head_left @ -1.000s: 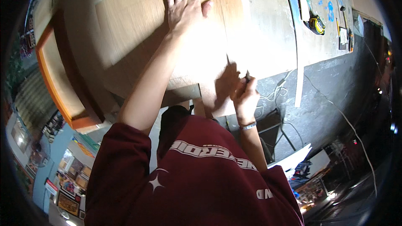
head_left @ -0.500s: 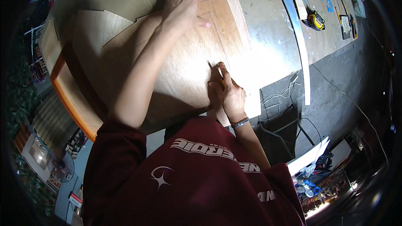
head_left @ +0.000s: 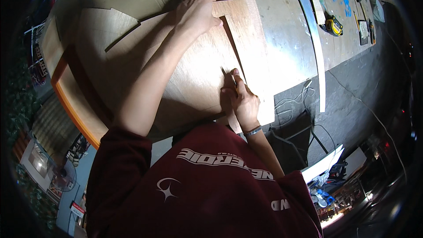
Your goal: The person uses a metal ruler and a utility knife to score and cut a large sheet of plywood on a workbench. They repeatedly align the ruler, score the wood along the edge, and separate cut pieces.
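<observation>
A thin light-brown plywood sheet lies on the table in front of me. Along its right part runs a narrow dark gap, with a plywood strip on the gap's right side. My left hand rests on the far part of the sheet, fingers spread toward the far edge and thumb beside the gap's upper end. Nearer to me, my right hand is closed over the sheet beside the gap's lower end. Between its index finger and thumb is a slim tool, mostly hidden, its kind unclear.
Another plywood piece with a stepped edge lies at the left, beside an orange-edged panel. A long metal straightedge crosses the table at the right. Beyond it lie a yellow-black tape measure and several hand tools. Cables hang below the edge.
A dark gap has opened along the line on the plywood sheet. My left hand has shifted slightly right, its thumb now at the gap's end. The right hand has barely moved.
</observation>
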Tool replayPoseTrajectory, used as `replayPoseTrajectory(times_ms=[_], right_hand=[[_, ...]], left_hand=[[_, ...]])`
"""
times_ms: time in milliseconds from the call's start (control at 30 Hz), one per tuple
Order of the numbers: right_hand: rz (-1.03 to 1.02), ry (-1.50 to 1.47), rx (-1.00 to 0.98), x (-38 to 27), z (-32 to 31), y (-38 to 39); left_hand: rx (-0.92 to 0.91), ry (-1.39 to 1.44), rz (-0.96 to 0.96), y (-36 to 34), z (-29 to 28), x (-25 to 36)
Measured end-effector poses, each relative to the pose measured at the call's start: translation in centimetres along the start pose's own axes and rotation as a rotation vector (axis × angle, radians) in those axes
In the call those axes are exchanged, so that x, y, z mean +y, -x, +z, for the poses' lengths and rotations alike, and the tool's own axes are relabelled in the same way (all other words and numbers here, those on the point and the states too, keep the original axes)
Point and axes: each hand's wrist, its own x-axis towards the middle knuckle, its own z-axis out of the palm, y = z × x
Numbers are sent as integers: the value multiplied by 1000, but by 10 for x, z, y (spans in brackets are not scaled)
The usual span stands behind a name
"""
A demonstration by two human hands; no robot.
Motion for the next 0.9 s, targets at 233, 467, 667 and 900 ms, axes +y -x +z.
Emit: replayPoseTrajectory(times_ms=[233, 467, 667, 900], right_hand=[[-49, -6, 17, 0, -2, 0], [256, -364, 370, 55, -33, 30], [235, -573, 146, 33, -94, 10], [24, -918, 349, 12, -127, 1]], left_hand=[[-39, 44, 45, -1, -4, -16], [-365, 346, 139, 6, -55, -24], [-329, 596, 251, 71, -130, 18], [134, 90, 528, 246, -216, 130]])
